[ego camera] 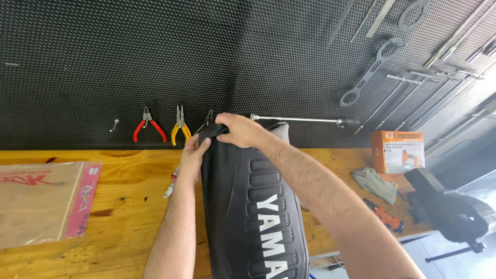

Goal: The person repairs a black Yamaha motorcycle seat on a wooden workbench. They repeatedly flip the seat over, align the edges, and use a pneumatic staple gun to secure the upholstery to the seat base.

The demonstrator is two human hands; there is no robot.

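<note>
Black ribbed seat cover [258, 206] stands upright on workbench.

Bare bench [119, 217] left of seat [253, 206]; right crowded: box [398, 151], vise [449, 206].

My bench [129, 206] is bare pale wood, running across the lower half of the frame from the left edge to the lower right. At the far left lies a flat clear packet [44, 201] with brown card inside and a pink strip along its right edge. In the middle the black seat [253, 206] rests on the wood, reaching from the bottom edge up to the back of the bench. At right, near the back edge, stands an orange-and-white box [398, 151]. Just left of it lies a grey glove [374, 184], and below that an orange tool [385, 216]. A black vise [449, 209] sits at the right end.
</note>
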